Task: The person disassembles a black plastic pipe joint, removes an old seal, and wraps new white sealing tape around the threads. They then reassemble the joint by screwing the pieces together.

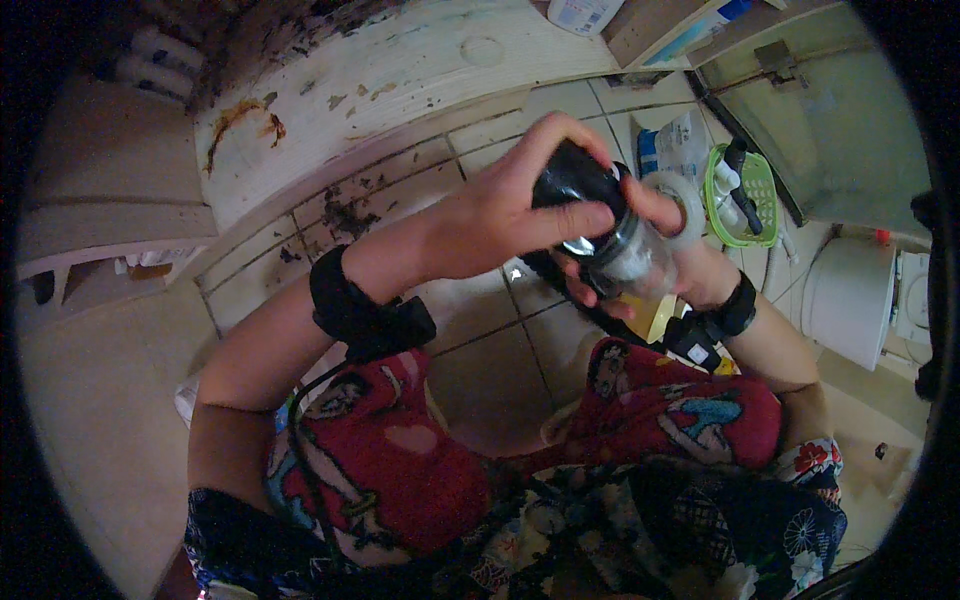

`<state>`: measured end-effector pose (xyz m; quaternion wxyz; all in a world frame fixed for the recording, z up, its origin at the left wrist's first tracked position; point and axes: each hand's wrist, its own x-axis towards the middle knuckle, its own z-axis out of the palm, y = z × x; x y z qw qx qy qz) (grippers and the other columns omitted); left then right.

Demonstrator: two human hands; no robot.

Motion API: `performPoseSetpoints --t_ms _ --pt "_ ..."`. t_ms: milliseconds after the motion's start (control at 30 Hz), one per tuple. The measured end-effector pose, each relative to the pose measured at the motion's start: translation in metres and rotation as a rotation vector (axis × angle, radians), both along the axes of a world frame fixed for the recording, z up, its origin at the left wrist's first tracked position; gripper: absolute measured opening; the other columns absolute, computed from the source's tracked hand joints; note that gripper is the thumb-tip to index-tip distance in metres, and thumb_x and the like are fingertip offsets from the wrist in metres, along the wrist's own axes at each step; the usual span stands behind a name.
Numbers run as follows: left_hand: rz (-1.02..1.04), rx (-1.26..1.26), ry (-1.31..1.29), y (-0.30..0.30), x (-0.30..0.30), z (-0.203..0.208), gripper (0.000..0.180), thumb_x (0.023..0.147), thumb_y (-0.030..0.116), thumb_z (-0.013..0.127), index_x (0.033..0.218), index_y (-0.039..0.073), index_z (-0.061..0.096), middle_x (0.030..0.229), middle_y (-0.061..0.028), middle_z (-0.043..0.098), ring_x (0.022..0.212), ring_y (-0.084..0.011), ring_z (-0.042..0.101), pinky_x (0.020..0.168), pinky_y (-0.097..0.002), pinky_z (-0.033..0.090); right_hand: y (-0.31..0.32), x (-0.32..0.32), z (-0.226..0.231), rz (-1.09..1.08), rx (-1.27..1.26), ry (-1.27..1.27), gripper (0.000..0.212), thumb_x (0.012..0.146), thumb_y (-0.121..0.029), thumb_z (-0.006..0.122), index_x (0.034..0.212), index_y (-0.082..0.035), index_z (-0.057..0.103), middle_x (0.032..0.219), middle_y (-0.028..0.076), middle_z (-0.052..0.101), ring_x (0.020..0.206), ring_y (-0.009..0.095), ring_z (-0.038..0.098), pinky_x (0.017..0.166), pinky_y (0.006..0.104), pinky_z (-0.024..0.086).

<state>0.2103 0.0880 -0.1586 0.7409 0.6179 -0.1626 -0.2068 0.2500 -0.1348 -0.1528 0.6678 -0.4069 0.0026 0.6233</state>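
Up in front of me, tilted, is a clear canister (640,262) with a shiny black top (572,185); it looks like a vacuum's dust cup, though I cannot be sure. My left hand (520,200) wraps over the black top, thumb lying across its lower edge. From the right, my right hand (655,215) grips the canister, its fingers partly hidden behind it. A pale translucent ring (682,210) sits against my right hand. Below the canister is a yellow piece (650,317), beside a dark long part that runs under my hands. Both wrists wear black straps.
A whitish, stained ledge (370,100) with peeling patches runs along the back. Dark debris (350,212) lies on the tiled floor (480,310). A green basket (742,200) holds black and white parts, with a plastic packet (680,145) beside it. A white bin (850,300) stands at right.
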Motion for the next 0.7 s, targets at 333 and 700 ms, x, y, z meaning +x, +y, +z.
performPoseSetpoints --t_ms 333,700 --pt "0.417 0.098 0.112 -0.014 0.013 -0.027 0.038 0.097 0.034 0.054 0.123 0.008 0.05 0.108 -0.008 0.06 0.102 -0.0153 0.057 0.093 -0.0292 0.043 0.008 0.024 -0.007 -0.103 -0.203 -1.334 0.062 0.076 -0.015 0.079 0.132 -0.004 0.055 0.116 0.007 0.063 0.103 0.014 0.059 0.091 0.0279 0.046" --pt "0.224 -0.646 0.517 -0.004 0.016 -0.031 0.046 0.098 0.018 0.048 0.14 0.002 0.037 0.126 -0.0138 0.059 0.116 -0.0244 0.057 0.103 -0.0361 0.042 0.002 0.021 -0.001 -0.196 -0.314 -0.956 0.047 0.077 -0.014 0.079 0.12 0.001 0.063 0.1 0.003 0.067 0.089 0.009 0.061 0.078 0.0244 0.049"
